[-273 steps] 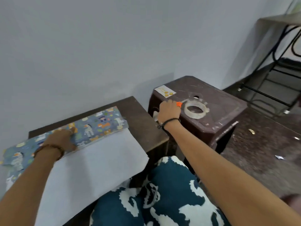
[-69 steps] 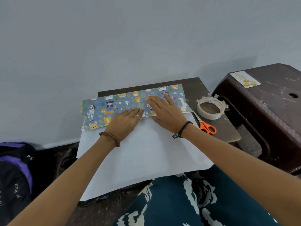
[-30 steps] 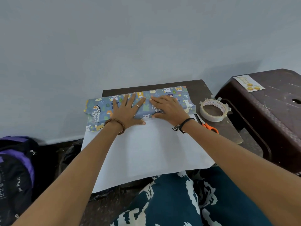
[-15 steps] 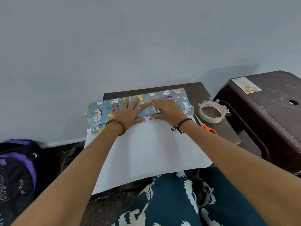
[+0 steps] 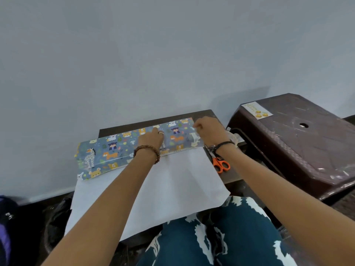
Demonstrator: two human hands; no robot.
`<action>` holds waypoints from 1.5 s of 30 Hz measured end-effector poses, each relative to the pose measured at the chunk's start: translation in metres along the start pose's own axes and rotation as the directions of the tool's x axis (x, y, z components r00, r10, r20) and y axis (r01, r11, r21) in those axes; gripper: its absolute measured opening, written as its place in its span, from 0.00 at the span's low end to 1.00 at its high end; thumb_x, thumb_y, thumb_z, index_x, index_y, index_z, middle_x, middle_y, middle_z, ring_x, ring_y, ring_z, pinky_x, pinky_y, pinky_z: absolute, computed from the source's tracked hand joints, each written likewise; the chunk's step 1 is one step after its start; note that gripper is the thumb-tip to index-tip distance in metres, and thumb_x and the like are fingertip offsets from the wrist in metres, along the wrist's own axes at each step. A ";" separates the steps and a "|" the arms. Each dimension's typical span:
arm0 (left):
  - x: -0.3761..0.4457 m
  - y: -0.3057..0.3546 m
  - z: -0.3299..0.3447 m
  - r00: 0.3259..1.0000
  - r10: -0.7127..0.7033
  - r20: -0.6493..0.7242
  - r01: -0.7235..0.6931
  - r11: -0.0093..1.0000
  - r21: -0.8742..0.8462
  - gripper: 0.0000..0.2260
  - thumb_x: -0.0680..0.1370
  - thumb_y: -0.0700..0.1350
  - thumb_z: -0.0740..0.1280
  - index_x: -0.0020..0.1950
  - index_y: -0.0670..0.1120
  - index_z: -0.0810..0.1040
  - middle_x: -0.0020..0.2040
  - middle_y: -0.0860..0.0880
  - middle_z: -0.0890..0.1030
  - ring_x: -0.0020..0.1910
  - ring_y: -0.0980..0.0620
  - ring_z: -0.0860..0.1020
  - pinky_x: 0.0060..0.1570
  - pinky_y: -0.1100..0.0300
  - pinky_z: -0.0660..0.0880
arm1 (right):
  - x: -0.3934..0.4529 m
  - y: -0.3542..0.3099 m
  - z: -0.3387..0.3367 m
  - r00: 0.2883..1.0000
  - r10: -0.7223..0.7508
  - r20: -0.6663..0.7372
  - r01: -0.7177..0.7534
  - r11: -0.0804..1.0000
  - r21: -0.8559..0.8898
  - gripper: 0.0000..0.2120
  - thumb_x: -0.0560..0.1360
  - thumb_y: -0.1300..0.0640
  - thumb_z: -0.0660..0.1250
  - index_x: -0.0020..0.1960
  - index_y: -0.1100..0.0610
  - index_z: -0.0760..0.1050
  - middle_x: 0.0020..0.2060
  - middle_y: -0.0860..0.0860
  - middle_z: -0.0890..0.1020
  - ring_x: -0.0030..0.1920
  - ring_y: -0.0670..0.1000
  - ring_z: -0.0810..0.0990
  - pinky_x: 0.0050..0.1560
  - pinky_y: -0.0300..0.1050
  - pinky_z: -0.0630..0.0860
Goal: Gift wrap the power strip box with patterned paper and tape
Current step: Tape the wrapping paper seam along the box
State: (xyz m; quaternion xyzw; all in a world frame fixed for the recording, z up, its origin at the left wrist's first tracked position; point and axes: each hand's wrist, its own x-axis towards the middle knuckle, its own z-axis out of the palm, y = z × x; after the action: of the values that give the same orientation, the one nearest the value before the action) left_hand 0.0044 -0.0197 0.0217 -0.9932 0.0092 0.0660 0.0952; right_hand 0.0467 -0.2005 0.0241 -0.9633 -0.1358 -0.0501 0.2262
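While the patterned paper (image 5: 115,150), folded over the power strip box, is lying along the far edge of the small table (image 5: 203,114), the left hand (image 5: 150,140) is pressing down on its middle with fingers extended. The right hand (image 5: 208,129) is hovering at the wrapped box's right end, fingers curled; whether they are pinching anything, I cannot tell. Orange-handled scissors (image 5: 221,164) are lying just beside the paper's white underside.

A dark brown worktop (image 5: 203,114) stood against the pale wall. On it lay a sheet of wrapping paper (image 5: 172,181), white side up, its near edge hanging over the front. The paper-covered box (image 5: 119,150) rested along the far side, and orange-handled scissors (image 5: 221,164) lay just beside the sheet's right edge.
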 end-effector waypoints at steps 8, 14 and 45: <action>0.009 0.010 -0.003 0.997 0.073 0.031 -0.079 0.955 0.287 0.19 0.79 0.31 0.55 0.70 0.40 0.63 0.66 0.41 0.66 0.57 0.43 0.76 0.55 0.52 0.75 | 0.020 0.045 -0.015 0.956 0.264 0.126 -0.244 0.958 -0.151 0.11 0.75 0.66 0.61 0.55 0.64 0.78 0.52 0.61 0.81 0.54 0.59 0.80 0.54 0.50 0.77; 0.003 -0.004 0.002 0.993 0.107 -0.047 -0.089 0.954 0.287 0.22 0.77 0.34 0.59 0.71 0.42 0.60 0.65 0.43 0.67 0.57 0.46 0.75 0.48 0.57 0.72 | 0.038 0.029 -0.011 0.944 0.218 0.247 -0.137 0.942 -0.307 0.09 0.74 0.66 0.66 0.53 0.68 0.76 0.51 0.62 0.81 0.51 0.59 0.80 0.42 0.45 0.72; -0.002 -0.029 0.021 0.981 0.106 -0.163 -0.095 0.993 0.075 0.22 0.76 0.38 0.63 0.69 0.45 0.63 0.61 0.47 0.71 0.54 0.46 0.76 0.43 0.60 0.72 | 0.046 0.042 -0.004 0.947 -0.026 0.319 0.090 0.978 -0.186 0.08 0.76 0.67 0.56 0.47 0.55 0.62 0.36 0.53 0.74 0.30 0.50 0.69 0.28 0.38 0.62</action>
State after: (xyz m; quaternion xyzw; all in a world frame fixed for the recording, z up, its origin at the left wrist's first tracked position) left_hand 0.0001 0.0123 0.0071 -0.9898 0.0697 -0.0128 0.1239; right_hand 0.1029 -0.2273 0.0178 -0.9721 -0.1930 0.0842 0.1030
